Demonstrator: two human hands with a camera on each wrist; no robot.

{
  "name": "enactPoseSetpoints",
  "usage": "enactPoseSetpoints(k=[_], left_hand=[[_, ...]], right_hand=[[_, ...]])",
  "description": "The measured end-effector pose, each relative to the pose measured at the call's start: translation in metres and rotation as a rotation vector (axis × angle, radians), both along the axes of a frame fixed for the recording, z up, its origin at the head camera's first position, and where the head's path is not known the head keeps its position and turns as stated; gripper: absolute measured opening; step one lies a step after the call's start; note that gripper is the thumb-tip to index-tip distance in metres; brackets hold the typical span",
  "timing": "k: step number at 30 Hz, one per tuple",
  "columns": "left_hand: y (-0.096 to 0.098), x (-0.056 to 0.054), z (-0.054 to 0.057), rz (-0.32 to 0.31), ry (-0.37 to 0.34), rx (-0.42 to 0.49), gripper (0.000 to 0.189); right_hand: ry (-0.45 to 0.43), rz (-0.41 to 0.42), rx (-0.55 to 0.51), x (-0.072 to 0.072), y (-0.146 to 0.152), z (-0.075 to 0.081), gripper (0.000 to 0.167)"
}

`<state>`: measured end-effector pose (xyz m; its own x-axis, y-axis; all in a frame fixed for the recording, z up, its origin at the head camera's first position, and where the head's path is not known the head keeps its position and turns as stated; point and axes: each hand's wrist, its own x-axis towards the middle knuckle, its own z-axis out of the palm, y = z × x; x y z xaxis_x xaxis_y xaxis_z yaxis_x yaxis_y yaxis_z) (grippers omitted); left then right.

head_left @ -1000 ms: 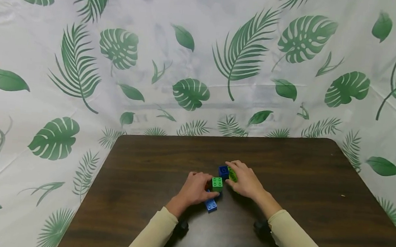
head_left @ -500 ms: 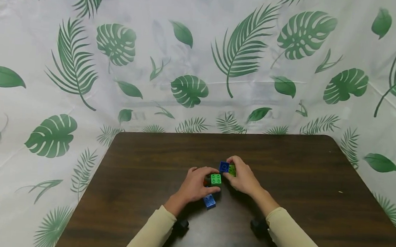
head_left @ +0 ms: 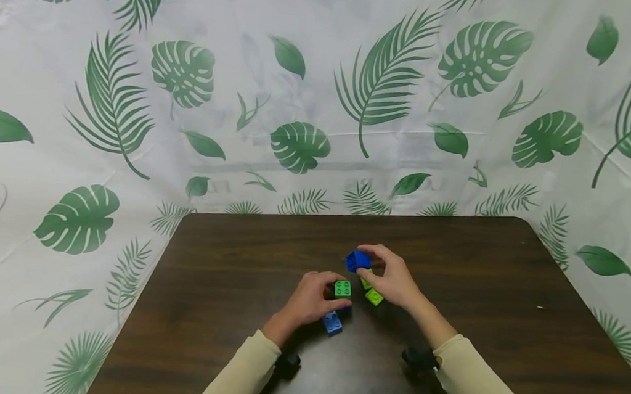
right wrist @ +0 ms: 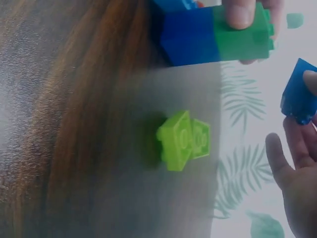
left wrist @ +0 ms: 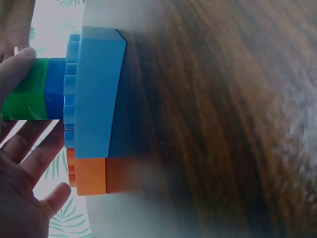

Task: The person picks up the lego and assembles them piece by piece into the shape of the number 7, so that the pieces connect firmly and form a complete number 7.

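My left hand (head_left: 307,301) pinches a green brick (head_left: 343,288) with four studs, stacked on a dark blue brick (right wrist: 188,37). Right beside that stack, a long light blue brick (left wrist: 96,96) lies studs up on the table. An orange brick (left wrist: 91,176) sits against its end, mostly hidden from the head view. My right hand (head_left: 397,284) pinches a blue brick (head_left: 357,261) between thumb and fingers, raised and tilted. Below that hand two lime green bricks (head_left: 374,297) lie close together on the table; their hollow undersides show in the right wrist view.
The dark wood table (head_left: 234,246) extends around the hands on all sides. A white curtain (head_left: 235,92) with green leaves hangs behind it. A tiny pale scrap (head_left: 540,307) lies on the table at the right. Black cameras (head_left: 418,358) are strapped at both wrists.
My right hand has lifted and tilted the blue brick, moving slightly away from me. Both lime green bricks now show more fully beneath it. My left hand keeps its pinch on the green brick.
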<state>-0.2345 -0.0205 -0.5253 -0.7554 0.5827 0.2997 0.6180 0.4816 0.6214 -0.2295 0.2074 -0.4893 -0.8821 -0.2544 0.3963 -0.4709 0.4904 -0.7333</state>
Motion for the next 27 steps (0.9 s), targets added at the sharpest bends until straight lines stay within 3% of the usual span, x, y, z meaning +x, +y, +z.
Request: enactPoseSetpoints(k=[5,11,16,23,27], left_hand=[[0.0,0.001,-0.001,-0.016,-0.101,0.049,0.042],[0.0,-0.001,-0.001,-0.004,-0.138,0.064,0.044],[-0.002,0.0,-0.001,0.01,-0.166,0.06,0.046],[-0.002,0.0,0.0,0.023,-0.186,0.054,0.044],[0.0,0.001,-0.002,0.013,-0.202,0.074,0.04]], right_hand=[[-0.01,0.011,-0.009,0.002,-0.001,0.006,0.037],[-0.066,0.066,-0.01,0.009,-0.003,0.015,0.038],[-0.082,0.126,0.11,0.014,-0.01,0.021,0.047],[-0.018,0.126,0.223,0.02,-0.017,0.029,0.051],[0.021,0.166,0.279,0.023,-0.02,0.031,0.049]])
